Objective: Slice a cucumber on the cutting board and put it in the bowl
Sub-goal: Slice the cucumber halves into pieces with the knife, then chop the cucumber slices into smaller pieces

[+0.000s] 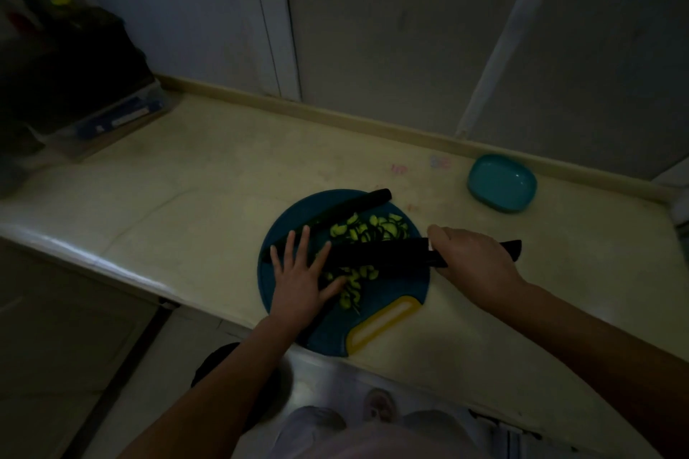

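Head view: cucumber slices point(373, 231) heaped on the blue cutting board point(376, 309). A long dark length point(335, 215), probably uncut cucumber, remains. Left hand point(298, 274) lies flat, fingers spread. Right hand point(473, 261) has fingers clamped on the black knife point(376, 256). Teal bowl point(501, 183) unfilled; transfer pending.

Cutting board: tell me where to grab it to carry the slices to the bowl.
Grip the handle at the near edge of the board, coming from the person's side. It juts off the round rim toward the person, has what looks like a finger slot, and is clear of the slices and knife.
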Action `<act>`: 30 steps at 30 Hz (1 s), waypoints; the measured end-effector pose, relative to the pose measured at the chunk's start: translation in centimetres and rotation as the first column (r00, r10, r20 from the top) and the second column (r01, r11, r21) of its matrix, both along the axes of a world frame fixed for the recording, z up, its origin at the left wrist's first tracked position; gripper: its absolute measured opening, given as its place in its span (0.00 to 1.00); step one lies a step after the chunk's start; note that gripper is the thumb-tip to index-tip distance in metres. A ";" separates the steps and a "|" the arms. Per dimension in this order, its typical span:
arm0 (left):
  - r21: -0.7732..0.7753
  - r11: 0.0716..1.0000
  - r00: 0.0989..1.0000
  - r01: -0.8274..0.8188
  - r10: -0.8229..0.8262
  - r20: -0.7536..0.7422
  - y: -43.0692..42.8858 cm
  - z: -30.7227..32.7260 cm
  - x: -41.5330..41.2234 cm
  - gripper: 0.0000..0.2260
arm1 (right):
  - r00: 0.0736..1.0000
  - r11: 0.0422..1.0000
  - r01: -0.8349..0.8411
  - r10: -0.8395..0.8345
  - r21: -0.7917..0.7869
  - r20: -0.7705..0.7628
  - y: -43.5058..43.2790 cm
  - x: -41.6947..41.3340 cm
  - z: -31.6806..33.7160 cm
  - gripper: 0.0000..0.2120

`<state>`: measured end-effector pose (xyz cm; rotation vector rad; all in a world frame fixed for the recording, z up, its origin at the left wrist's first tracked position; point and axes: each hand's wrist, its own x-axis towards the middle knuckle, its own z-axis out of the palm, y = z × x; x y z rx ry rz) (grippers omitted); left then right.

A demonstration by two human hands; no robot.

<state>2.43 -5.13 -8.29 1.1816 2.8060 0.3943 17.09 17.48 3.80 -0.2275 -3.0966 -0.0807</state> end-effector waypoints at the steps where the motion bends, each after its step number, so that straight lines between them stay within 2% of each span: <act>1: 0.007 1.000 1.000 -0.005 0.005 0.009 -0.3 -0.3 -0.2 0.32 | 1.000 0.999 0.019 -0.018 -0.051 0.022 0.2 0.1 0.5 0.16; 3: 0.093 0.995 0.998 -0.028 0.023 0.055 -0.9 -0.4 -0.4 0.32 | 0.987 0.979 0.095 -0.069 -0.181 0.146 0.9 0.2 1.2 0.09; 5: 0.218 0.973 0.991 -0.081 0.056 0.120 -1.3 -0.2 -0.4 0.29 | 0.980 0.942 0.146 -0.096 -0.302 0.174 1.6 0.5 1.2 0.11; 8: 0.334 0.919 0.962 -0.209 0.132 0.239 -2.1 0.4 -0.8 0.15 | 0.970 0.885 0.178 -0.083 -0.431 0.230 2.4 1.1 -0.3 0.11; 10: 0.335 0.897 0.936 -0.288 0.191 0.295 -2.7 0.6 -1.2 0.11 | 0.954 0.867 0.179 -0.038 -0.465 0.296 2.3 1.6 -1.9 0.11; 13: 0.344 0.859 0.902 -0.378 0.258 0.347 -2.8 0.6 -1.5 0.11 | 0.932 0.866 0.122 0.067 -0.485 0.355 1.4 2.1 -4.4 0.14; 18: 0.333 0.820 0.846 -0.465 0.302 0.439 -2.6 0.7 -1.6 0.15 | 0.909 0.861 -0.024 0.230 -0.508 0.347 0.0 1.2 -6.5 0.15; 30: 0.309 0.805 0.802 -0.506 0.308 0.512 -2.9 0.0 -1.8 0.15 | 0.887 0.899 -0.221 0.346 -0.377 0.305 0.6 -3.1 -7.9 0.16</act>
